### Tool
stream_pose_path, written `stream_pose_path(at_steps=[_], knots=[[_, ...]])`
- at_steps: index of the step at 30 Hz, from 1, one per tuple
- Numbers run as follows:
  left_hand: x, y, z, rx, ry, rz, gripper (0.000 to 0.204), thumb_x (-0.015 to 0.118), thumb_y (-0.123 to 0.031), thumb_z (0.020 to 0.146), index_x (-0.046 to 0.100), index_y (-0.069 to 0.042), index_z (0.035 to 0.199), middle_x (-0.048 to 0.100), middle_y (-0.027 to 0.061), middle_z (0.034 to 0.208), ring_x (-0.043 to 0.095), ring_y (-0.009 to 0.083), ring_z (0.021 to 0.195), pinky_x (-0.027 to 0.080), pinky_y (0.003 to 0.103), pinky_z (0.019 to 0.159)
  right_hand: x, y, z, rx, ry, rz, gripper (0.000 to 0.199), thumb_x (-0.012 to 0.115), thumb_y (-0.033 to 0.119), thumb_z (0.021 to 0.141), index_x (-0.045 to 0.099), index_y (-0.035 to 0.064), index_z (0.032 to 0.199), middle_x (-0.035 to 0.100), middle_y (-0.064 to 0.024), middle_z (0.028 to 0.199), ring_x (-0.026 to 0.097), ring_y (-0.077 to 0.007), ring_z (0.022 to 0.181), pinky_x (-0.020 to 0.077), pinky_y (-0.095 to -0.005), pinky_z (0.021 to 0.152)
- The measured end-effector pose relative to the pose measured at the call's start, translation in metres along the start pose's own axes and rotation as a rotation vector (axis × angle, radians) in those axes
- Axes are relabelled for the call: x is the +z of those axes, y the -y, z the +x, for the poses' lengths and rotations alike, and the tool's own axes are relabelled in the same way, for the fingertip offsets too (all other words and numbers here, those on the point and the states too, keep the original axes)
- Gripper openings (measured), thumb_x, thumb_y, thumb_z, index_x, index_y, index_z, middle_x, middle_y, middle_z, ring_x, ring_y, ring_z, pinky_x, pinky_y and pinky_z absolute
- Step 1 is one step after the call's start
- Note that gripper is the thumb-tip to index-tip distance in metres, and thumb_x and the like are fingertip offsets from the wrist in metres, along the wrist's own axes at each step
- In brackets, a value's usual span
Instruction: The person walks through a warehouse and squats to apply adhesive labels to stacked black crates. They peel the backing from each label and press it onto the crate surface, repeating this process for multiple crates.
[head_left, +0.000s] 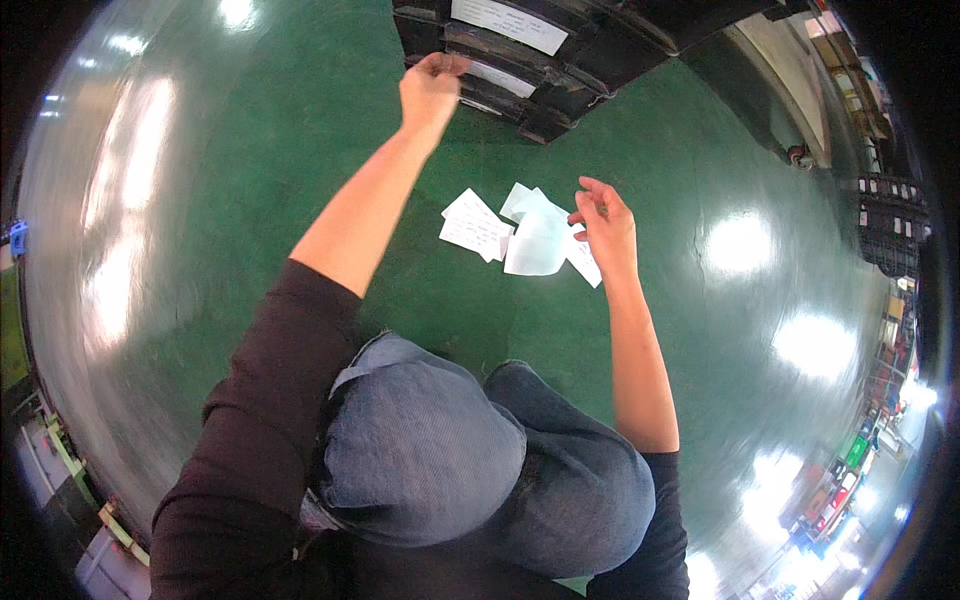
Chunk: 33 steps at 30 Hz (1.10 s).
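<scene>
My left hand (430,92) is stretched far forward to the lower side of a stack of black plastic crates (560,75). Its fingers are bent together against the crate edge beside a white label (502,78); whatever is between them is too small to make out. Higher on the same side sits another white label (510,24). My right hand (608,222) hovers over the right end of some loose paper slips, thumb and fingers loosely curled and apart. A pale bluish slip (538,245) lies over others there. To its left, white slips with writing (474,228) overlap on the green floor.
My bent knees in blue jeans (430,440) take up the near middle. The shiny green floor (250,200) spreads around the papers. At the far right stands another stack of dark crates (888,225), with shelves and coloured goods along the right rim.
</scene>
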<state>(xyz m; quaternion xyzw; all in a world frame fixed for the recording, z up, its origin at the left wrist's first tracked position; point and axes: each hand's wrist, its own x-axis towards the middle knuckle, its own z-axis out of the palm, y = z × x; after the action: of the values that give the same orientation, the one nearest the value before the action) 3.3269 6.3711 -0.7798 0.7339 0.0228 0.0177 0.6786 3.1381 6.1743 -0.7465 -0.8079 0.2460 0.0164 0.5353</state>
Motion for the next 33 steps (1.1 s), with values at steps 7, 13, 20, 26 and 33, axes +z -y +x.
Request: stream_pose_path(at_steps=[7,13,20,26,33], knots=[[0.011,0.0,-0.015,0.096,-0.159,0.477,0.032,0.053,-0.001,0.07,0.06,-0.004,0.102,0.065,0.0074,0.104,0.056,0.0277,0.104,0.043,0.039,0.089,-0.01,-0.017,-0.01,0.093,0.061,0.023,0.032,0.056,0.02,0.091,0.058,0.0052,0.119,0.064,-0.0061,0.098,0.064,-0.0129,0.077,0.0507,-0.0252,0.06],[0.014,0.014,-0.021,0.356,-0.069,0.642,0.04,0.057,-0.001,0.066,0.057,-0.01,0.105,0.063,0.0042,0.105,0.049,0.0293,0.109,0.038,0.043,0.091,-0.014,-0.02,-0.017,0.118,0.052,0.052,0.032,0.056,0.02,0.091,0.058,0.0047,0.119,0.064,-0.0071,0.098,0.064,-0.0138,0.078,0.0507,-0.0255,0.06],[-0.01,0.026,-0.039,0.427,-0.173,0.715,0.046,0.055,0.0,0.07,0.053,-0.013,0.114,0.059,0.0066,0.115,0.046,0.0298,0.114,0.036,0.044,0.093,-0.018,-0.039,-0.025,0.129,0.011,0.123,0.032,0.057,0.02,0.09,0.059,0.0036,0.117,0.065,-0.0067,0.095,0.064,-0.013,0.075,0.051,-0.0254,0.058],[-0.029,0.062,-0.132,0.517,0.759,0.934,0.051,0.075,-0.023,0.071,0.054,-0.011,0.116,0.05,0.0074,0.125,0.04,0.0294,0.122,0.037,0.045,0.097,-0.006,-0.058,-0.027,0.141,0.042,0.108,0.028,0.059,0.02,0.089,0.062,0.0052,0.112,0.065,-0.0054,0.088,0.065,-0.012,0.071,0.0515,-0.0258,0.054],[-0.036,0.07,-0.15,0.66,0.733,1.087,0.041,0.076,-0.024,0.071,0.057,-0.007,0.103,0.056,0.0062,0.115,0.05,0.0274,0.112,0.041,0.043,0.09,0.0,-0.06,-0.033,0.146,0.088,0.057,0.026,0.06,0.019,0.088,0.063,0.0051,0.109,0.065,-0.005,0.087,0.065,-0.0119,0.071,0.0496,-0.0251,0.054]])
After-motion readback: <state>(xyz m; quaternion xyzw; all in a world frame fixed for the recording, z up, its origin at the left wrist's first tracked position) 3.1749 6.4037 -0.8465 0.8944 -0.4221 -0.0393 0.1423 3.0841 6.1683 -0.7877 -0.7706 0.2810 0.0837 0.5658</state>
